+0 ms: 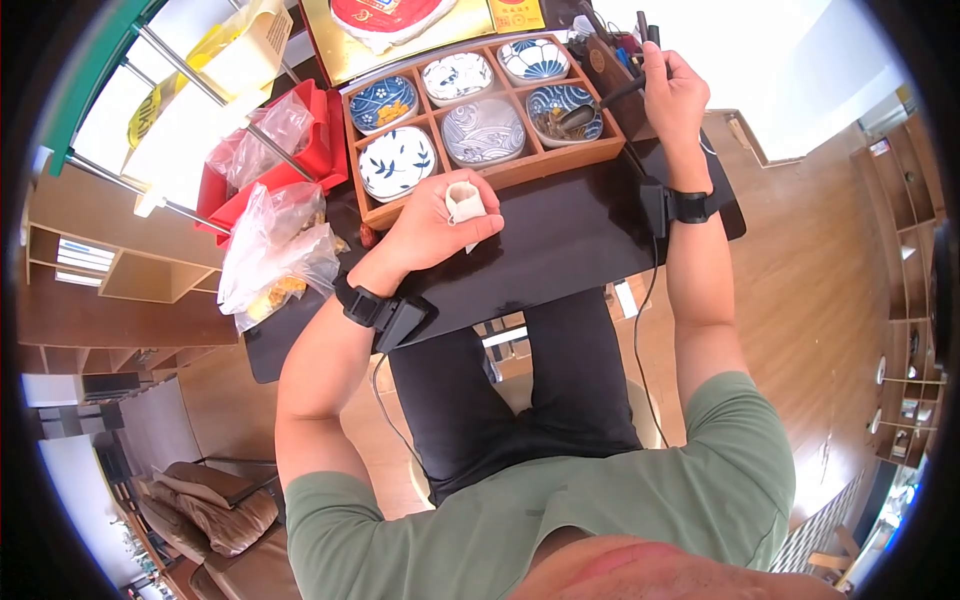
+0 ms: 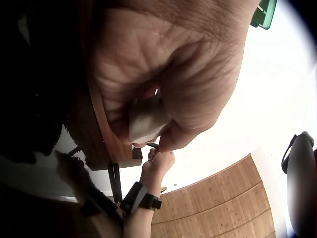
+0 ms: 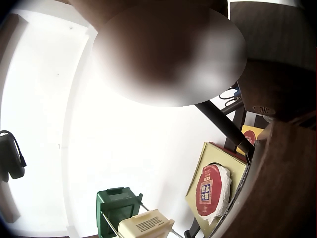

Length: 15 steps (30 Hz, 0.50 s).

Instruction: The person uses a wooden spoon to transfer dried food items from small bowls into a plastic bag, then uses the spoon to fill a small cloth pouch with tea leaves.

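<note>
My left hand (image 1: 440,222) holds a small white cloth pouch (image 1: 464,202) between thumb and fingers, its mouth facing up, in front of a wooden tray (image 1: 545,163). In the left wrist view the pouch (image 2: 147,120) sits in the curled fingers. With my right hand (image 1: 678,105) I grip the dark handle of a spoon (image 1: 577,118). Its head rests in a blue-patterned bowl (image 1: 545,97) of dried brownish bits at the tray's right front. A dark handle (image 3: 225,126) crosses the right wrist view, where the hand itself is blurred.
Several other bowls fill the tray, one with yellow-orange pieces (image 1: 397,112). Left of it stand a red bin (image 1: 330,130) and plastic bags (image 1: 275,245). Behind lies a gold box (image 1: 350,55) with a red-labelled round packet (image 1: 390,12). A dark wooden holder (image 1: 607,70) stands at right.
</note>
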Motion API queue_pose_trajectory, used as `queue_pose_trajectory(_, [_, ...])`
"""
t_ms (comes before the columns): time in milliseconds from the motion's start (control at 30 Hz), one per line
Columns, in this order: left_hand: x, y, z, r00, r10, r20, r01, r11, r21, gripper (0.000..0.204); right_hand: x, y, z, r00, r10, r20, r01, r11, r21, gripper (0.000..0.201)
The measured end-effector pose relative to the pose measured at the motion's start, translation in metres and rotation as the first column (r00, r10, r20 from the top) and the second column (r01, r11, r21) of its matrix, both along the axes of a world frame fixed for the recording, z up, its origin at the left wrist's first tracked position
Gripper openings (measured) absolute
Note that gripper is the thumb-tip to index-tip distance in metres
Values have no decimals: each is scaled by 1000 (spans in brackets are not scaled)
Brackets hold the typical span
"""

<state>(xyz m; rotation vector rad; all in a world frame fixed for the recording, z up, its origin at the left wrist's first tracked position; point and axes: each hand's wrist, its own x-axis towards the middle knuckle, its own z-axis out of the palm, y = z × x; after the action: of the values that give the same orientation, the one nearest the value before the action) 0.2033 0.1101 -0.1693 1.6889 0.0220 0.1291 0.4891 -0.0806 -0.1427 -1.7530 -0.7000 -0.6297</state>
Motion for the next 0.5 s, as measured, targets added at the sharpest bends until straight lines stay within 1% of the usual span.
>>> queue_pose_trajectory(100, [0, 0, 1, 1000, -7, -22, 6, 1000, -10, 13, -2, 1, 1, 1000, 9, -8, -10, 999, -44, 38])
queue_pose_trajectory(167, [1, -1, 1, 1000, -2, -3, 2, 1000, 19, 13, 3, 2, -3, 1000, -3, 21, 5, 997, -73, 39])
queue_pose_trajectory(200, [1, -1, 1, 1000, -5, -3, 5, 1000, 20, 13, 3, 1, -5, 1000, -6, 21, 7, 997, -73, 39])
queue_pose_trajectory(267, [1, -1, 0, 1000, -12, 2, 12, 1000, 6, 13, 4, 2, -7, 1000, 26, 0, -26, 997, -68, 46])
queue_pose_trajectory(500, [0, 0, 0, 1000, -7, -8, 7, 1000, 5, 13, 10, 2, -11, 1000, -6, -19, 4, 994, -105, 46])
